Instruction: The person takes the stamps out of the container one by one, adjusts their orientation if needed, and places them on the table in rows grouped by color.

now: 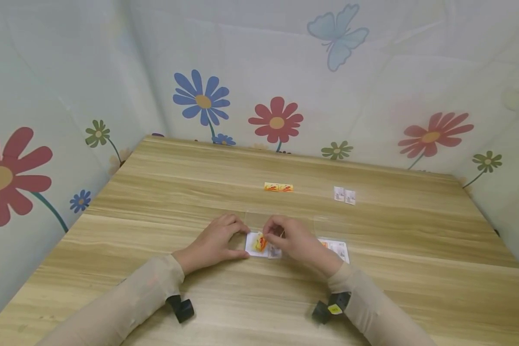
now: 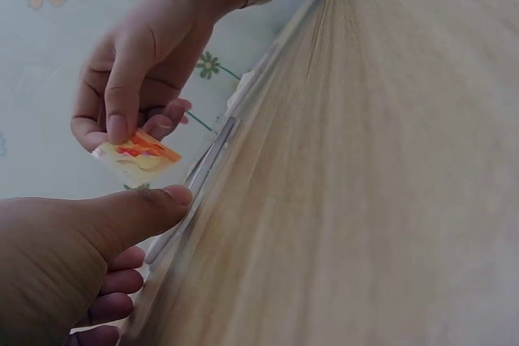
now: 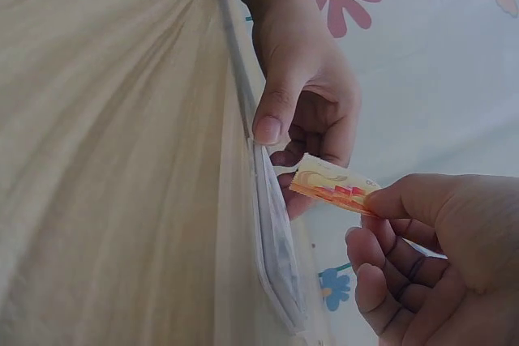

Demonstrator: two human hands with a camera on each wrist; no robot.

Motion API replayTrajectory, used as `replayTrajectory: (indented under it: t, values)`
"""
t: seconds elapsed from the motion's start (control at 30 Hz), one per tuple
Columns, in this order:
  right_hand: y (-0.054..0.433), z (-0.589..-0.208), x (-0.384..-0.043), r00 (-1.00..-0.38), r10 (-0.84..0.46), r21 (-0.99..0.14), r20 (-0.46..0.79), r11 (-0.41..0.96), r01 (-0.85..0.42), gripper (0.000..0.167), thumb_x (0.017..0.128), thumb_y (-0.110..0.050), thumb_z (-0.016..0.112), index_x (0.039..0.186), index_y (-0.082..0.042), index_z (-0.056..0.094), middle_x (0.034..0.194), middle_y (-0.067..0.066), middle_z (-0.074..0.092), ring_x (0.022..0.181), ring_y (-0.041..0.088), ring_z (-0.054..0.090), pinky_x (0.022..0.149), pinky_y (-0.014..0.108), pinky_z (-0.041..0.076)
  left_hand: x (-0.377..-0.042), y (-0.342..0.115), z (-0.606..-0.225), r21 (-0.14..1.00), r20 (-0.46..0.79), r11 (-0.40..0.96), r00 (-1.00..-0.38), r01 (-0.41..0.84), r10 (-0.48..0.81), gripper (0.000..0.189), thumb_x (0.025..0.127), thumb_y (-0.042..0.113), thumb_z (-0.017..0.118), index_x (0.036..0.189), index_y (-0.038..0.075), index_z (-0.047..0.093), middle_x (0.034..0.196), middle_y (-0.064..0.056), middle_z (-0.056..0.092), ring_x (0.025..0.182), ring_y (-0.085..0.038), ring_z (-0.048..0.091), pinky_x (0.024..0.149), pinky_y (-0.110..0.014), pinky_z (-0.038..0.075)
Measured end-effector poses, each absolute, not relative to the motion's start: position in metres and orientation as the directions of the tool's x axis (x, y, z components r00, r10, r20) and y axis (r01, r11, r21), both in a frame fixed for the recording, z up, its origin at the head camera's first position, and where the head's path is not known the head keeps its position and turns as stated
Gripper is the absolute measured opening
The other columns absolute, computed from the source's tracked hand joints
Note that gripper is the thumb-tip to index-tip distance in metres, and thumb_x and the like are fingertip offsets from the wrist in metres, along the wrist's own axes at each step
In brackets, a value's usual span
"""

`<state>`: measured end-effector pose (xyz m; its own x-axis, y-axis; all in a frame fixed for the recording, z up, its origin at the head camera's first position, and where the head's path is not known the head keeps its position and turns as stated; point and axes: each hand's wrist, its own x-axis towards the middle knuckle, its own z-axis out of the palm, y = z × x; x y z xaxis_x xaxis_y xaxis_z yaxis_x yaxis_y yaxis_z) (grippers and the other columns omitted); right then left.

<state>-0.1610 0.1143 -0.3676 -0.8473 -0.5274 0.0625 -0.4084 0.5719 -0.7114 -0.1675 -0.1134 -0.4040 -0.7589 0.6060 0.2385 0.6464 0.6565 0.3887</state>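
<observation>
My right hand (image 1: 300, 244) pinches a small yellow-and-orange sachet (image 3: 332, 185) between thumb and forefinger. It holds the sachet tilted over a shallow white plastic case (image 1: 249, 246). The left hand (image 1: 216, 241) grips the left end of this case, thumb at its near corner and forefinger at its far corner. In the left wrist view, the thumb tip (image 2: 179, 195) is right at the case's edge. A pale purple-and-white sachet (image 1: 275, 253) lies in the right part of the case, partly hidden by my right hand.
A second white case (image 1: 346, 253), partly behind my right wrist, contains orange and pale purple sachets. Farther back lie two yellow-and-orange sachets (image 1: 278, 187) side by side and two pale purple sachets (image 1: 344, 195). A flower-printed curtain (image 1: 242, 48) surrounds the wooden table (image 1: 190, 168).
</observation>
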Motion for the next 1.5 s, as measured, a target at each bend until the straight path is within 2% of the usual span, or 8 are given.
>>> replayTrajectory:
  t: [0.47,0.73,1.1,1.5]
  values:
    - [0.119,-0.360,-0.164,-0.917,-0.393,-0.759,0.068,0.576,-0.303,0.006,0.092,-0.011,0.062,0.097,-0.007,0.061,0.089,0.004,0.065,0.079,0.011,0.056,0.069,0.020,0.048,-0.168,-0.114,-0.404,0.389,0.245,0.658,-0.760,0.645,0.601,0.048,0.072,0.040,0.081,0.108,0.012,0.067,0.105,0.000,0.062,0.103,-0.020,0.057,0.092,-0.040,0.047]
    - [0.122,-0.360,-0.167,-0.922,-0.381,-0.759,0.069,0.580,-0.297,0.006,0.091,-0.010,0.062,0.095,-0.006,0.061,0.090,0.006,0.065,0.079,0.011,0.056,0.070,0.020,0.047,-0.168,-0.114,-0.405,0.395,0.241,0.657,-0.763,0.642,0.600,0.048,0.072,0.040,0.081,0.108,0.012,0.067,0.106,0.000,0.062,0.102,-0.019,0.057,0.091,-0.040,0.048]
    - [0.127,-0.354,-0.172,-0.932,-0.334,-0.764,0.137,0.564,-0.314,0.005,0.089,-0.007,0.063,0.092,-0.004,0.060,0.086,0.009,0.064,0.076,0.012,0.056,0.065,0.020,0.046,-0.169,-0.114,-0.399,0.380,0.245,0.661,-0.759,0.647,0.603,0.046,0.073,0.039,0.081,0.108,0.011,0.067,0.105,-0.001,0.062,0.101,-0.019,0.057,0.089,-0.039,0.047]
    - [0.141,-0.348,-0.181,-0.944,-0.307,-0.802,0.119,0.531,-0.274,0.007,0.091,-0.007,0.062,0.095,-0.003,0.058,0.086,0.010,0.062,0.071,0.014,0.054,0.060,0.020,0.046,-0.168,-0.113,-0.400,0.370,0.258,0.658,-0.753,0.655,0.605,0.047,0.073,0.040,0.081,0.108,0.011,0.067,0.106,-0.001,0.062,0.103,-0.020,0.057,0.092,-0.040,0.046]
